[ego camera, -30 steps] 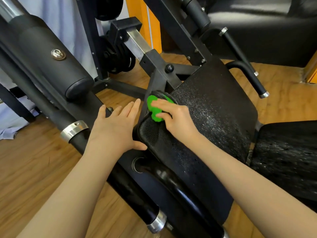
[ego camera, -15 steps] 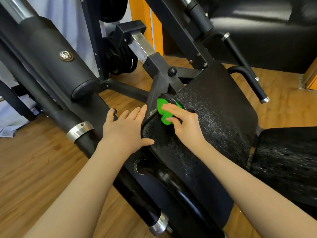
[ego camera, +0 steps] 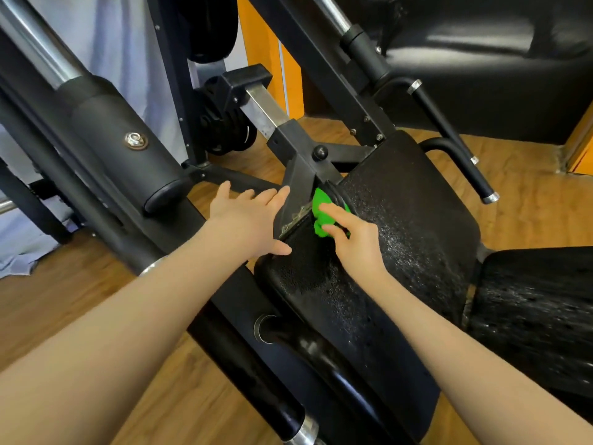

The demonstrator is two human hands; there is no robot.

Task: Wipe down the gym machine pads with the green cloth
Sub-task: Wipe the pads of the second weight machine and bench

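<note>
While pressed to pad: green cloth, right hand.

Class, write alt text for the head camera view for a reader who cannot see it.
A person's right hand presses a bunched green cloth against the top corner of a black gym machine pad. The left hand, fingers straight, braces the pad's left edge above a wooden floor.

The cloth, bright green and bunched, lies under the right fingers on the upper left edge of the pad, black, textured, tilted and wet-speckled beside them.
</note>
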